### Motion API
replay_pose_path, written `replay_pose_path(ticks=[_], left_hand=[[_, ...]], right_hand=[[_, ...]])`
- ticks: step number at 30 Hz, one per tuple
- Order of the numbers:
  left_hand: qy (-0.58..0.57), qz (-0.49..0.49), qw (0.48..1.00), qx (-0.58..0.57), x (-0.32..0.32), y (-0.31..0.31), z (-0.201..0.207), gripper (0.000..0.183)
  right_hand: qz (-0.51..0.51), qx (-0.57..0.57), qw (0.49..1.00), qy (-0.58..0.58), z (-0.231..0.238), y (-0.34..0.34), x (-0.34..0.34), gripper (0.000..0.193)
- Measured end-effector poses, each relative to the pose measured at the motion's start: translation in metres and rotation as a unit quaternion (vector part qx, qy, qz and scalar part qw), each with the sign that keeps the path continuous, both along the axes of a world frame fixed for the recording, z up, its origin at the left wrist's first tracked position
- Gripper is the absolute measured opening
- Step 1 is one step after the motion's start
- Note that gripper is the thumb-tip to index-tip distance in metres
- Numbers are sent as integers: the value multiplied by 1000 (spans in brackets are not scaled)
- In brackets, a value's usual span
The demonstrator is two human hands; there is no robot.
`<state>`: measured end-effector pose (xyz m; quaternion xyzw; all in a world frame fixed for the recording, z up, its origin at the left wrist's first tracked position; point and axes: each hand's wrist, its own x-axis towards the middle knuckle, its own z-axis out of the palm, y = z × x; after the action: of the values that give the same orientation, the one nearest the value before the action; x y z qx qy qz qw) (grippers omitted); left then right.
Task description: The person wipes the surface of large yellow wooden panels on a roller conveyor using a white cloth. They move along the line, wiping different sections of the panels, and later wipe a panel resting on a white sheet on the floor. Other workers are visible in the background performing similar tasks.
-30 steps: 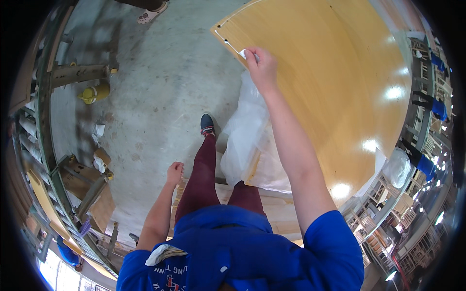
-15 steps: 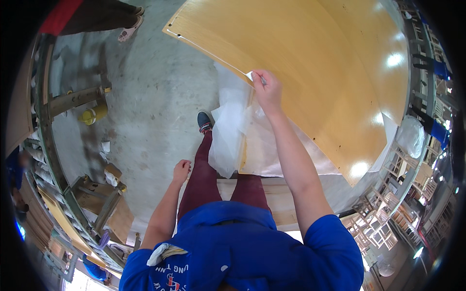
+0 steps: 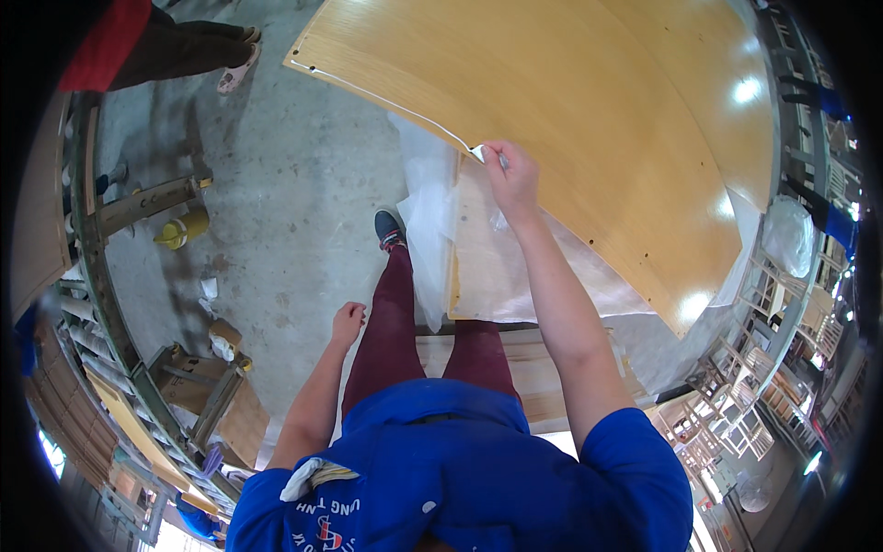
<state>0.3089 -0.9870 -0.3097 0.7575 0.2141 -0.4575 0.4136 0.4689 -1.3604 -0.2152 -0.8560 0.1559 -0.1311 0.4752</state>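
The right hand (image 3: 511, 177) pinches closed on the thin white plastic film (image 3: 432, 216) at the near edge of the large glossy honey-coloured wooden panel (image 3: 589, 101). Film hangs below the grip. The left hand (image 3: 348, 324) hangs loosely open beside the thigh, holding nothing.

Grey concrete floor (image 3: 276, 184) across left half of frame. Yellow plastic jug (image 3: 181, 229) at left, beside grey metal rack rail (image 3: 147, 204). Second person's dark trousers and light shoe (image 3: 235, 69) at upper left. Brown cardboard box (image 3: 225, 405) at lower left. Stacked wooden chair frames (image 3: 736, 386) along lower right.
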Motion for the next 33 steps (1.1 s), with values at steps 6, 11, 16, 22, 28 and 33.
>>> replay_pose_path(ticks=[6, 11, 16, 22, 28, 33], left_hand=[[-1, -3, 1000, 12, -4, -4, -1, 23], [-4, -13, 1000, 11, -3, -9, 0, 22], [-5, -13, 1000, 7, -4, -13, 1, 22], [12, -20, 1000, -3, -6, -24, 3, 22], [-4, -37, 999, 1, -1, -35, 6, 22], [7, -47, 999, -5, 2, -38, 6, 23]], right_hand=[[-13, -11, 1000, -13, -3, -1, -4, 12], [3, -11, 1000, 2, -2, -2, -3, 13], [16, 11, 1000, -3, 1, -4, -7, 15], [32, 19, 999, 32, 5, -6, -10, 16], [11, 13, 1000, 8, 2, -6, -12, 14], [8, 5, 1000, 19, 3, -18, -29, 13]])
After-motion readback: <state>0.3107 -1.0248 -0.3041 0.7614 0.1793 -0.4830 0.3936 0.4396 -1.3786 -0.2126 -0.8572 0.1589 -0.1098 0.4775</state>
